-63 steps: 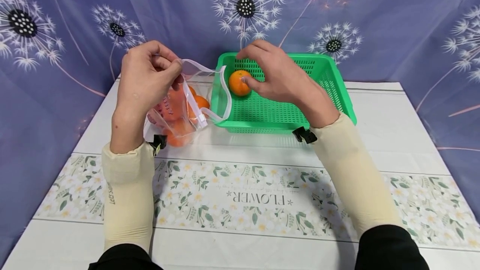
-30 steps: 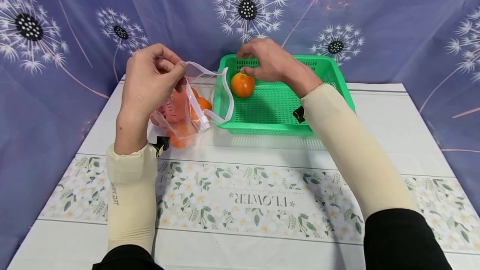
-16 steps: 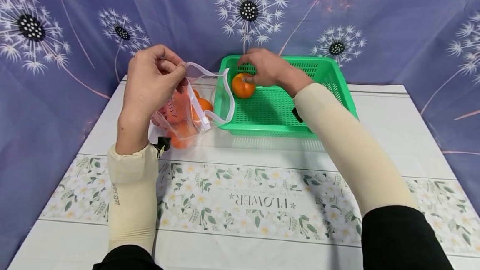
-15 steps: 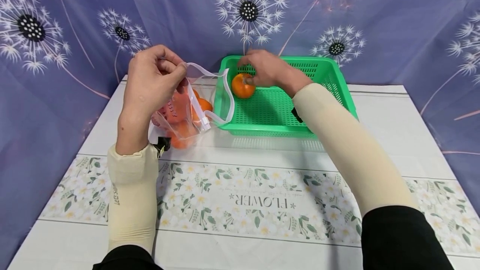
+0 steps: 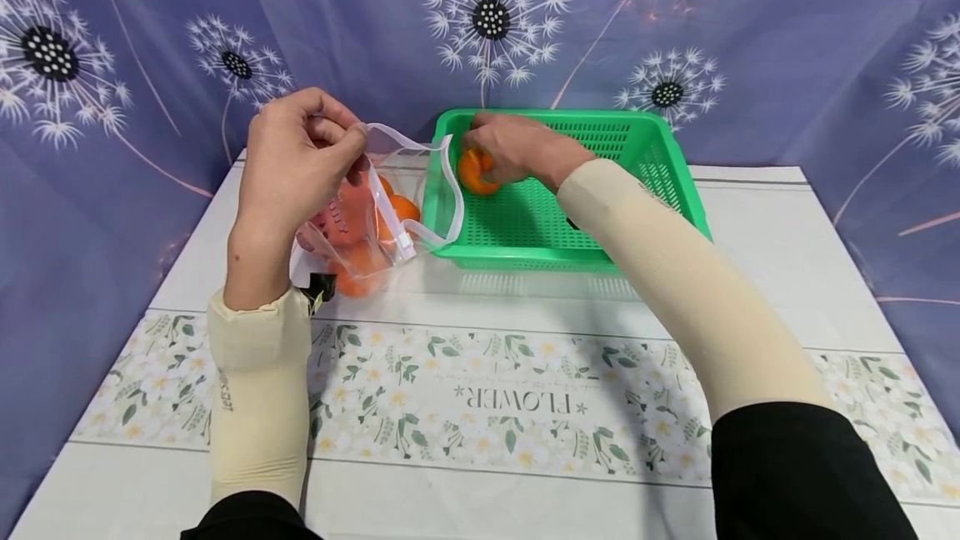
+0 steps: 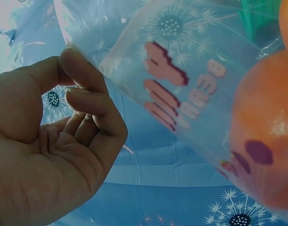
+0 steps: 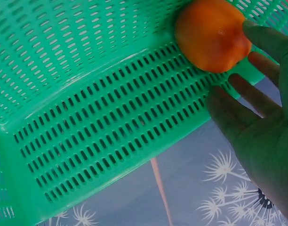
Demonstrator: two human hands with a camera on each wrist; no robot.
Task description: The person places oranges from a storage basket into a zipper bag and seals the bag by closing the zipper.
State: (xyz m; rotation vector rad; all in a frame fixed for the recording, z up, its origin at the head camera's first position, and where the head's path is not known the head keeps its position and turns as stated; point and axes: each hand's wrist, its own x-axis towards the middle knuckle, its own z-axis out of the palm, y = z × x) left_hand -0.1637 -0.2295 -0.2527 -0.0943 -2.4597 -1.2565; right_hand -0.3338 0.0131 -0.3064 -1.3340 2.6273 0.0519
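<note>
In the head view my left hand [image 5: 300, 161] pinches the rim of a clear zip bag [image 5: 420, 233] with white edging, holding its mouth wide. Several oranges [image 5: 360, 261] lie inside it; in the left wrist view one orange [image 6: 271, 127] shows through the printed plastic. My right hand [image 5: 517, 148] reaches into the green basket [image 5: 570, 253] over a single orange [image 5: 474, 177] in its left corner. Seen from the right wrist, the thumb [image 7: 266, 40] touches that orange's side, while the other fingers [image 7: 254, 96] are spread and fairly straight beside it.
A white tabletop [image 5: 420, 490] with a printed flower band [image 5: 517, 398] lies in front. Behind stands a purple dandelion curtain [image 5: 360, 15]. The bag's mouth touches or overlaps the basket's left edge. A small black camera [image 5: 318, 290] sits on the left wrist.
My right hand has lowered into the basket and moved left onto the orange, covering more of it. The left hand keeps its pinch on the bag, with hardly any movement.
</note>
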